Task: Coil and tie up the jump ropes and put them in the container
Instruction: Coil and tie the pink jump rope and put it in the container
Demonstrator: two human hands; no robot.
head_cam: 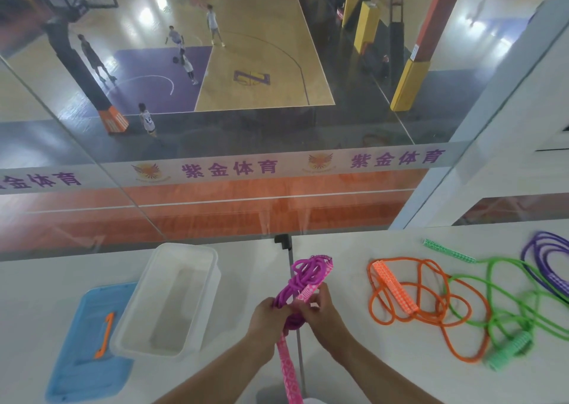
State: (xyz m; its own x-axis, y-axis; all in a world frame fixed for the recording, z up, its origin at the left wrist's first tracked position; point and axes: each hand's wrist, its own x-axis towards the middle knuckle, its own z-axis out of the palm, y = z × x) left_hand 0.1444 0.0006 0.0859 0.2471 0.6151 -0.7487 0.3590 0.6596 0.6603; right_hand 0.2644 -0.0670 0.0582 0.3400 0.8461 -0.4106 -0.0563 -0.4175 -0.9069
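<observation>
While the magenta jump rope with pink patterned handles [303, 276] sits bunched in a coil above the white table [338, 249], the left hand [268, 316] grips its loops and the right hand [320, 309] pinches a handle — tying looks underway. Just left, the clear plastic container [167, 302] holds no rope; the orange rope [409, 292], green rope [505, 308] and purple rope [545, 259] lie loose — most work remains.

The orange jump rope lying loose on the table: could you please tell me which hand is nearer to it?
Right. The right hand holds the magenta jump rope just left of the orange jump rope; the left hand grips the same bundle farther left, beside the clear container.
</observation>
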